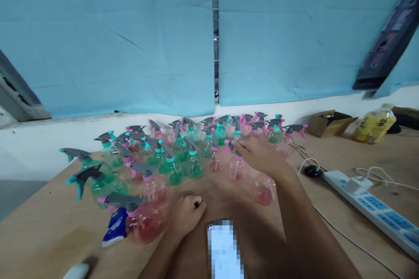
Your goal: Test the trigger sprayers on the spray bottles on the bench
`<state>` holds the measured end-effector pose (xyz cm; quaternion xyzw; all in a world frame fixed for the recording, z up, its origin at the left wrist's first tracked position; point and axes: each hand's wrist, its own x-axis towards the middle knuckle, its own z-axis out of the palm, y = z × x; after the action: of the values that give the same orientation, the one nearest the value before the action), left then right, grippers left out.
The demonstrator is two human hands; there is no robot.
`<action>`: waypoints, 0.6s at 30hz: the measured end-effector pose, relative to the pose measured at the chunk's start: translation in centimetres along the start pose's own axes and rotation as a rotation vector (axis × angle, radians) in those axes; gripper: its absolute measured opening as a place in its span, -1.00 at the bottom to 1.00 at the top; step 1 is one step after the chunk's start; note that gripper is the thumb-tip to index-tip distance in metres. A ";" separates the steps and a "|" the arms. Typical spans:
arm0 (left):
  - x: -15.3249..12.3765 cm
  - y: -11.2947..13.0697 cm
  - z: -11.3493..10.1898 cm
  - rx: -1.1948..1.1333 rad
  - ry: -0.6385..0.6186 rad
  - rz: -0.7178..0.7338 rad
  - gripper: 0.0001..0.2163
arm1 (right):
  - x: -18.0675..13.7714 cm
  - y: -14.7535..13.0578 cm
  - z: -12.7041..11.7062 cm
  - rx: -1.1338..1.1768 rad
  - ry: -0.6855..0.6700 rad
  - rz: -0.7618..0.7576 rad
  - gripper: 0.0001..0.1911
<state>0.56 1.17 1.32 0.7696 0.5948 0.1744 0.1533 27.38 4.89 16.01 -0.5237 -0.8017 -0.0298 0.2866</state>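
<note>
My right hand (257, 153) reaches into the front of a crowd of spray bottles, its fingers closed around the grey and pink head of a clear pink spray bottle (237, 169). That bottle stands upright on the table. Below my right forearm, another pink bottle (262, 190) is partly covered by the arm. My left hand (187, 214) rests on the table as a loose fist; a dark spot shows by its fingers, and what it holds, if anything, I cannot make out. Left of it stand a pink spray bottle (146, 223) and a green one (109, 187).
A phone (225, 248) lies at the table's front edge. To the right are a white power strip (369, 209) with cables, a black round object (312, 171), an open cardboard box (330, 124) and a yellow-labelled bottle (375, 125). A blue packet (115, 227) lies at left.
</note>
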 end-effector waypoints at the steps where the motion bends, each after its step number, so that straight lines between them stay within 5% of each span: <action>1: 0.0 0.0 0.0 0.002 0.001 -0.001 -0.70 | -0.1 -0.5 0.0 0.068 -0.019 -0.067 -0.51; 11: -0.1 0.3 -0.2 -0.009 0.008 0.013 -0.71 | 1.0 -5.0 5.7 0.626 -0.078 -0.344 -0.85; 18: -0.2 0.3 -0.4 0.000 -0.001 0.007 -0.71 | 0.8 -3.8 10.9 1.042 0.072 -0.187 -0.41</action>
<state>0.59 0.91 1.74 0.7717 0.5921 0.1746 0.1531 19.22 7.66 8.24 -0.2369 -0.7432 0.3289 0.5323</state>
